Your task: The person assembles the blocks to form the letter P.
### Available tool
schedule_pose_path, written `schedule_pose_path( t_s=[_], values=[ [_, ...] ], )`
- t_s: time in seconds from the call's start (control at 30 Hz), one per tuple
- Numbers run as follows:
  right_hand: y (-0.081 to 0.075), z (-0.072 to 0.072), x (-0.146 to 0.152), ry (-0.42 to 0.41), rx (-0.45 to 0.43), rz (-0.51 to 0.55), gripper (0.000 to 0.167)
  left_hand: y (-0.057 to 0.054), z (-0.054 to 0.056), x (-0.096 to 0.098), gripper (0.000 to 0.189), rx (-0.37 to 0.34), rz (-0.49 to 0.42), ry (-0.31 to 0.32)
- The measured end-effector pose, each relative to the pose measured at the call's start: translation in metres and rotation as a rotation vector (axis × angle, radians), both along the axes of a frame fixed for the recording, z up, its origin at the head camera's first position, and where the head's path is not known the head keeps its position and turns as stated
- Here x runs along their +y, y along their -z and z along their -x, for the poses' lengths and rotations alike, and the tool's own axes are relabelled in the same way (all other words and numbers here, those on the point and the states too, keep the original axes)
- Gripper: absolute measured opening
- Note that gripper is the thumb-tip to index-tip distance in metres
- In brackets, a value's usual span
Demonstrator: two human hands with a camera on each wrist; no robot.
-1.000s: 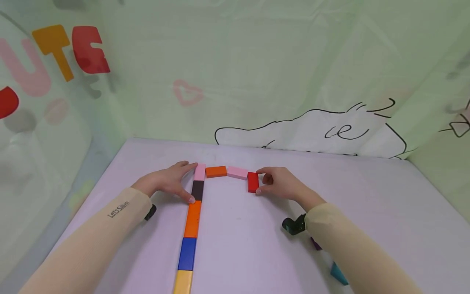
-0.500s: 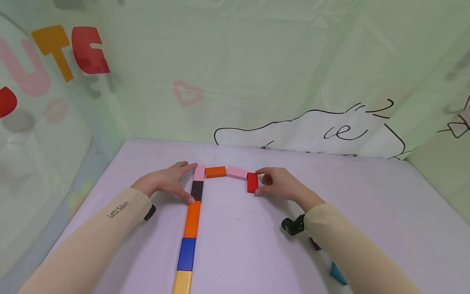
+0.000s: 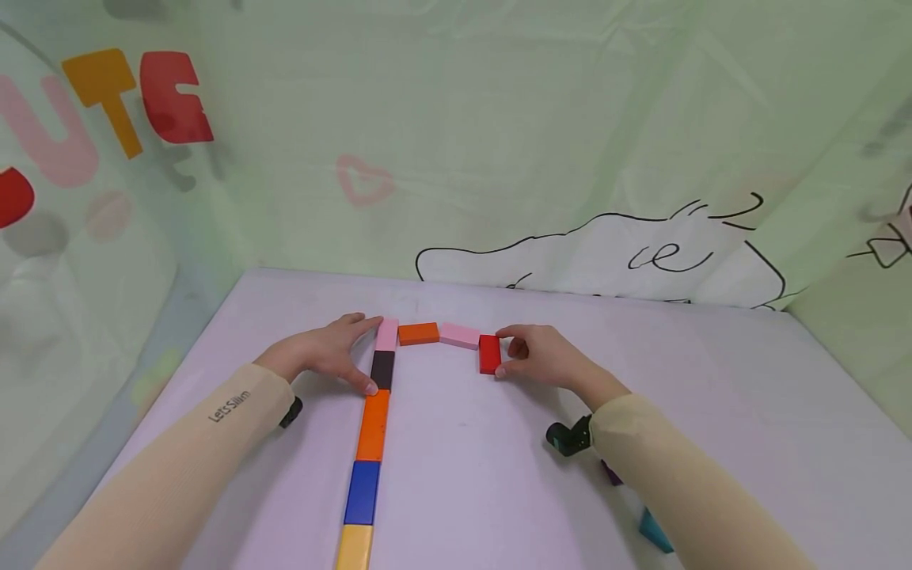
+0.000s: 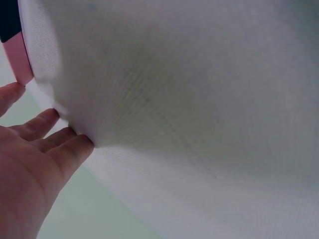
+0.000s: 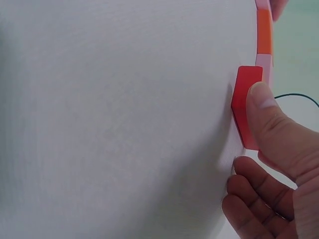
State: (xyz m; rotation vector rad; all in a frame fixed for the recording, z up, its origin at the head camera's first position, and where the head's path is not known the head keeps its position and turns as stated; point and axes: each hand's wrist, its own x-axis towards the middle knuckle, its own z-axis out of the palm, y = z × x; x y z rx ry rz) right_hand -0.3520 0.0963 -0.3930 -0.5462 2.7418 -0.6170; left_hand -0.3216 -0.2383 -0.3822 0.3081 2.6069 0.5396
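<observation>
Here at the right end of the far run, pinching the red block (image 3: 489,354) with the right hand (image 3: 549,356): index finger on the far corner, thumb on the near one. Aiming its long axis near to far, toward the person, roughly parallel to the left column and steeply across the inner pink block (image 3: 459,335), just beside its far end. Touching or a sliver apart? Hard to say. Next along, lying crosswise, the crosswise orange block (image 3: 419,334).

Over to the left, spreading the left hand (image 3: 328,348) wide, touching with index fingertip the corner pink block (image 3: 387,335), and with thumb the joint of the dark block (image 3: 382,370) and the lengthwise orange block (image 3: 373,425). Below, in line, the blue block (image 3: 362,492), then the yellow block (image 3: 354,547), cut off by the bottom edge.

Losing most of the right index finger behind thumb and red block in the right wrist view. Catching only a pink end and a dark slice in the left wrist view, thumb out of frame. Half covered by the right sleeve (image 3: 684,475): a purple piece (image 3: 611,473) and a turquoise piece (image 3: 655,531), full shapes unreadable. Can't tell, either: red block flat on the table (image 3: 456,491) or slightly tipped
</observation>
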Motion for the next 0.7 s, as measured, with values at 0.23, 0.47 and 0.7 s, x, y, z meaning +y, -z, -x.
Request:
schedule_pose_path(
  t_s=[0.23, 0.47, 0.7],
  values=[
    [-0.002, -0.003, 0.006, -0.014, 0.0, 0.024, 0.065, 0.0, 0.0, 0.003, 0.111, 0.005, 0.002, 0.0],
    [-0.007, -0.016, 0.027, -0.048, 0.026, 0.066, 0.059, -0.001, -0.001, 0.004, 0.11, 0.005, -0.001, 0.002],
    [-0.016, -0.05, 0.064, -0.042, 0.054, 0.087, 0.056, -0.002, -0.003, 0.001, 0.11, 0.022, 0.003, 0.026]
  ],
)
